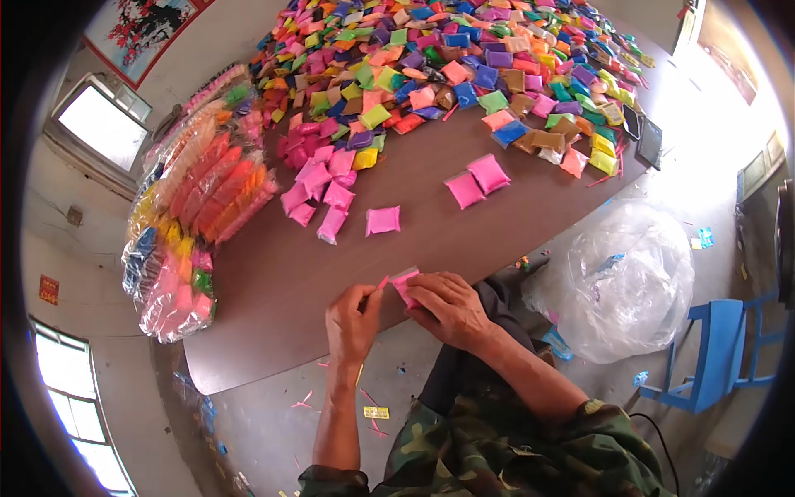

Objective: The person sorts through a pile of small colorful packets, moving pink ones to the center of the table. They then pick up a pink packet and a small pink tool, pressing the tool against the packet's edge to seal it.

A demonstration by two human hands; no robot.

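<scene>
Over the table's near edge, my right hand (450,308) is closed on a small pink packet (404,286), its fingers lying across the packet's right side. Just left of it, my left hand (354,319) is closed in a pinch on a thin pink strip (383,282), close to the packet's upper left corner. Beyond my hands a single pink packet (383,221) lies flat on the brown table (290,331). Two more pink packets (477,181) lie side by side to the right, and a small group of pink packets (318,184) sits to the left.
A large heap of multicoloured packets (464,62) covers the table's far part. Clear bags of coloured packets (199,190) line its left edge. At the right, a big clear plastic bag (625,282) and a blue chair (714,356) stand on the floor.
</scene>
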